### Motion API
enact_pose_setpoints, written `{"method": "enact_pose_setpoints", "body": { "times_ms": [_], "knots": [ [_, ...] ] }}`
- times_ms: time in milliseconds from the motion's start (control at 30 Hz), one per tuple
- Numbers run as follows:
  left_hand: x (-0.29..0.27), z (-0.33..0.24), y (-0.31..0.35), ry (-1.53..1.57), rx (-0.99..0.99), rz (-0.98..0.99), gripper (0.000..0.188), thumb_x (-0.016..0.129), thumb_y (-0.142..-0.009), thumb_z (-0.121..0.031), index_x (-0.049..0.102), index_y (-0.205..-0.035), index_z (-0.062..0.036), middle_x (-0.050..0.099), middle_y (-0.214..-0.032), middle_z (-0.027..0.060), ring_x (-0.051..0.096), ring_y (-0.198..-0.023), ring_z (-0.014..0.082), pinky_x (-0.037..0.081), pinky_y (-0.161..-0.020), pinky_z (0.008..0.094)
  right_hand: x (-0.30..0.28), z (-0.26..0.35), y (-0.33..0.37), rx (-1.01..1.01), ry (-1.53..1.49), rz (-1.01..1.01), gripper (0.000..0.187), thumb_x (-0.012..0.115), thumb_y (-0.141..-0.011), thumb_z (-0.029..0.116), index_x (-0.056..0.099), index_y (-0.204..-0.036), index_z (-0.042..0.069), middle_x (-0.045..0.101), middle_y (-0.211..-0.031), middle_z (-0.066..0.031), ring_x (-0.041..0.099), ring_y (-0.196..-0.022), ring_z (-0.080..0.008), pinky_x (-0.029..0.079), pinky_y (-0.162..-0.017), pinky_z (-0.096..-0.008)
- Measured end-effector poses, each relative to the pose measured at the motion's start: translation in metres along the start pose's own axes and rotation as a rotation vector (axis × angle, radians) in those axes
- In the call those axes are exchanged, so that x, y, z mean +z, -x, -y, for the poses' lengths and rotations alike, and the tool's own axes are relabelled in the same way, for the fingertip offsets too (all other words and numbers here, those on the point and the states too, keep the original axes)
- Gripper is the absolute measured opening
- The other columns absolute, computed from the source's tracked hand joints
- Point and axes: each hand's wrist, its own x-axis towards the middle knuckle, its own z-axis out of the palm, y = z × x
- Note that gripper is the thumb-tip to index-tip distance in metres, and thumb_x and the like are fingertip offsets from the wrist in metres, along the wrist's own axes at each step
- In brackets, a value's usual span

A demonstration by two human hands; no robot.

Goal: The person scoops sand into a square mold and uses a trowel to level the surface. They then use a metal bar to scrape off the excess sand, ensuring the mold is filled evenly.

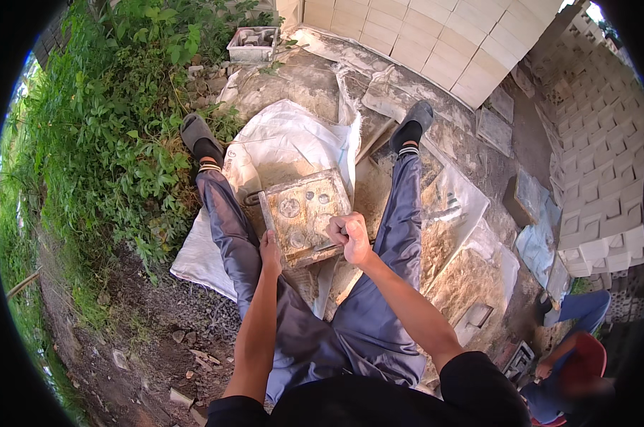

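A square, dusty slab (306, 220) with a raised rim, perhaps a mould, lies tilted between my spread legs. Several round shapes, some dark, mark its tan face. My left hand (270, 252) grips its near left edge, thumb along the rim and the other fingers mostly hidden beneath. Over its near right corner my right hand (350, 233) is closed in a fist, knuckles up; whatever it may hold does not show. Beneath the slab spreads a white woven sack (283, 135), strewn with tan powder.
Green plants (115, 142) crowd the left side. A white plastic crate (253, 44) stands at the far end. Pale blocks form a stack (407, 35) at the back and another (606, 149) on the right. At lower right sits another person (578, 363), near a metal frame (519, 361).
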Motion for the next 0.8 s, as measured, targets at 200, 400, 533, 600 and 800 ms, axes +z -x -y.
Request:
{"method": "enact_pose_setpoints", "body": {
  "times_ms": [200, 400, 533, 600, 800],
  "knots": [
    [-0.004, 0.004, -0.010, -0.002, 0.199, -0.024, 0.034, 0.048, -0.094, -0.032, 0.057, -0.111, -0.0035, 0.053, -0.090, -0.0036, 0.044, -0.076, 0.0082, 0.039, -0.071, 0.0237, 0.014, 0.019, 0.001, -0.026, -0.139, -0.362, 0.061, 0.038, -0.092, 0.052, 0.030, -0.052, 0.006, 0.028, -0.045, 0.0009, 0.025, -0.040, -0.0098, 0.020, -0.040, -0.0268],
    [-0.005, 0.004, -0.003, -0.049, 0.152, 0.025, 0.036, 0.047, -0.095, -0.033, 0.057, -0.109, -0.0017, 0.055, -0.092, -0.0009, 0.046, -0.082, 0.0096, 0.039, -0.076, 0.0250, 0.005, 0.090, -0.005, -0.060, -0.130, -0.347, 0.060, 0.034, -0.089, 0.055, 0.027, -0.051, 0.009, 0.024, -0.044, 0.0012, 0.020, -0.040, -0.0088, 0.013, -0.040, -0.0276],
    [0.000, 0.006, -0.004, -0.053, 0.191, -0.019, 0.035, 0.047, -0.095, -0.033, 0.057, -0.109, -0.0019, 0.053, -0.088, -0.0021, 0.045, -0.079, 0.0088, 0.038, -0.074, 0.0240, -0.001, 0.058, 0.006, -0.158, 0.055, -0.269, 0.064, 0.040, -0.087, 0.057, 0.030, -0.048, 0.007, 0.025, -0.043, 0.0006, 0.024, -0.038, -0.0100, 0.017, -0.038, -0.0270],
    [-0.002, 0.008, -0.010, -0.072, 0.207, -0.028, 0.035, 0.047, -0.095, -0.032, 0.057, -0.109, -0.0021, 0.051, -0.086, -0.0028, 0.044, -0.077, 0.0084, 0.038, -0.072, 0.0236, -0.014, 0.006, 0.017, -0.162, 0.121, -0.298, 0.068, 0.036, -0.089, 0.060, 0.032, -0.049, 0.005, 0.032, -0.044, -0.0004, 0.030, -0.039, -0.0093, 0.019, -0.038, -0.0256],
    [-0.001, 0.007, -0.007, -0.012, 0.208, -0.094, 0.034, 0.050, -0.094, -0.031, 0.057, -0.109, -0.0019, 0.054, -0.089, -0.0014, 0.045, -0.079, 0.0097, 0.039, -0.074, 0.0245, -0.008, 0.036, -0.005, -0.053, -0.152, -0.433, 0.062, 0.041, -0.090, 0.051, 0.030, -0.049, 0.006, 0.029, -0.044, -0.0007, 0.025, -0.038, -0.0091, 0.016, -0.037, -0.0258]
  ]
}}
